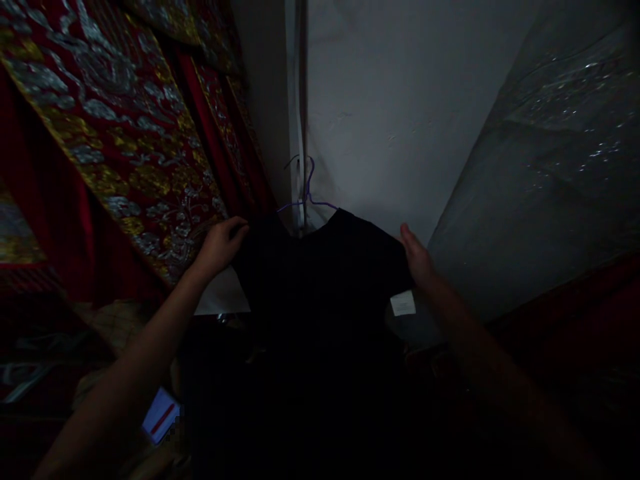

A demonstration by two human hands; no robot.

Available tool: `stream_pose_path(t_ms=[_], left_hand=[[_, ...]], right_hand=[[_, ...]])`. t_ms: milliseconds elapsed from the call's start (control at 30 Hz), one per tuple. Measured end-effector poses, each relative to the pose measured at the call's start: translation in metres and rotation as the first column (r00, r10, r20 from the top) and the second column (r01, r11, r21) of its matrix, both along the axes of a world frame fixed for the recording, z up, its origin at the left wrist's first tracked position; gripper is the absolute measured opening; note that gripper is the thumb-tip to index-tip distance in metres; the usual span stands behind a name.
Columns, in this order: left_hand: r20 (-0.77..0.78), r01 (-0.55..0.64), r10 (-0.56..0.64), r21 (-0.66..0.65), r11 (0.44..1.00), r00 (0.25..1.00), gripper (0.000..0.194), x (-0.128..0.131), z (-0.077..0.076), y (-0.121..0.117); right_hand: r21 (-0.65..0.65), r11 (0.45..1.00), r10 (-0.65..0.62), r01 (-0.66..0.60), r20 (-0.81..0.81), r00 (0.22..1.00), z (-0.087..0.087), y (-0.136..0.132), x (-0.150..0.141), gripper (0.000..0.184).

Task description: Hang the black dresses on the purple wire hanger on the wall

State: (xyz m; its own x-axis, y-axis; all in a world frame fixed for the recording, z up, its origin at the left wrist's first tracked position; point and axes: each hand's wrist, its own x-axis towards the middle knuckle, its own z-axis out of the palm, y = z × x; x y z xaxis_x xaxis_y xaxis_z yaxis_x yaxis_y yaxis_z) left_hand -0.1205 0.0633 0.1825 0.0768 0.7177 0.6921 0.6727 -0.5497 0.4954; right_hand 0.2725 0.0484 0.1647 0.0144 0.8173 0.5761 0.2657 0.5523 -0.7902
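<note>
A black short-sleeved top (320,280) hangs in dim light from a thin purple hanger (309,195). The hanger's hook is at a pale strap (301,100) that runs down the wall. At the left sleeve, my left hand (223,245) is closed on the cloth, thumb and fingers pinched together. My right hand (419,260) is closed at the other sleeve's edge, thumb pointing up and its other fingers hidden behind the cloth. A white label (403,303) shows below the right sleeve. The garment's lower part is lost in darkness.
Red cloth with silver and gold embroidery (125,127) hangs on the left. Behind the top is a pale wall (390,100). Clear plastic sheeting (565,147) glints on the right. A blue-white packet with a red stripe (161,416) lies at lower left.
</note>
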Motion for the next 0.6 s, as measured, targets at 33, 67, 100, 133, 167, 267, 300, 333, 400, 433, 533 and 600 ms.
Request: stream_pose_path(t_ms=[33, 67, 100, 133, 167, 267, 300, 333, 400, 433, 533, 600], left_hand=[[0.025, -0.012, 0.011, 0.041, 0.999, 1.000, 0.019, 0.003, 0.000, 0.000], [0.057, -0.018, 0.013, 0.093, 0.995, 0.998, 0.019, 0.009, 0.003, -0.001], [0.095, -0.021, 0.007, 0.150, 0.988, 0.995, 0.019, 0.017, 0.006, -0.004], [0.132, -0.019, -0.008, 0.201, 0.979, 0.991, 0.018, 0.026, 0.011, -0.009], [0.164, -0.009, -0.031, 0.235, 0.972, 0.986, 0.018, 0.035, 0.017, -0.015], [0.242, 0.109, -0.153, 0.186, 0.977, 0.958, 0.021, 0.061, 0.034, -0.035], [0.285, 0.185, -0.214, 0.126, 0.975, 0.934, 0.024, 0.069, 0.039, -0.042], [0.350, 0.277, -0.278, 0.056, 0.959, 0.894, 0.027, 0.076, 0.043, -0.048], [0.539, 0.473, -0.362, -0.077, 0.878, 0.760, 0.032, 0.087, 0.048, -0.059], [0.642, 0.562, -0.362, -0.133, 0.816, 0.676, 0.032, 0.091, 0.048, -0.065], [0.837, 0.743, -0.203, -0.307, 0.595, 0.509, 0.026, 0.093, 0.040, -0.087], [0.824, 0.769, -0.109, -0.459, 0.444, 0.555, 0.027, 0.084, 0.030, -0.104]], right_hand=[[-0.079, 0.994, 0.080, -0.082, -0.019, 0.997, 0.001, -0.002, 0.000, 0.051], [-0.144, 0.978, 0.145, -0.151, -0.052, 0.988, 0.004, -0.005, 0.001, 0.050], [-0.180, 0.965, 0.178, -0.192, -0.090, 0.980, 0.007, -0.007, 0.001, 0.049], [-0.179, 0.966, 0.165, -0.186, -0.127, 0.978, 0.011, -0.011, 0.001, 0.047], [-0.154, 0.976, 0.126, -0.152, -0.168, 0.978, 0.014, -0.015, 0.000, 0.045], [-0.069, 0.997, 0.000, -0.019, -0.267, 0.964, 0.017, -0.037, -0.003, 0.040], [-0.049, 0.999, -0.022, 0.008, -0.270, 0.963, 0.016, -0.048, -0.006, 0.038], [-0.029, 0.999, -0.021, 0.014, -0.248, 0.969, 0.015, -0.062, -0.010, 0.037], [-0.010, 0.996, 0.085, -0.086, -0.097, 0.992, 0.011, -0.093, -0.023, 0.033], [-0.021, 0.978, 0.209, -0.208, 0.036, 0.977, 0.009, -0.108, -0.031, 0.032], [-0.258, 0.748, 0.655, -0.611, 0.428, 0.622, 0.005, -0.137, -0.054, 0.032], [-0.395, 0.637, 0.754, -0.662, 0.497, 0.430, -0.001, -0.134, -0.062, 0.034]])
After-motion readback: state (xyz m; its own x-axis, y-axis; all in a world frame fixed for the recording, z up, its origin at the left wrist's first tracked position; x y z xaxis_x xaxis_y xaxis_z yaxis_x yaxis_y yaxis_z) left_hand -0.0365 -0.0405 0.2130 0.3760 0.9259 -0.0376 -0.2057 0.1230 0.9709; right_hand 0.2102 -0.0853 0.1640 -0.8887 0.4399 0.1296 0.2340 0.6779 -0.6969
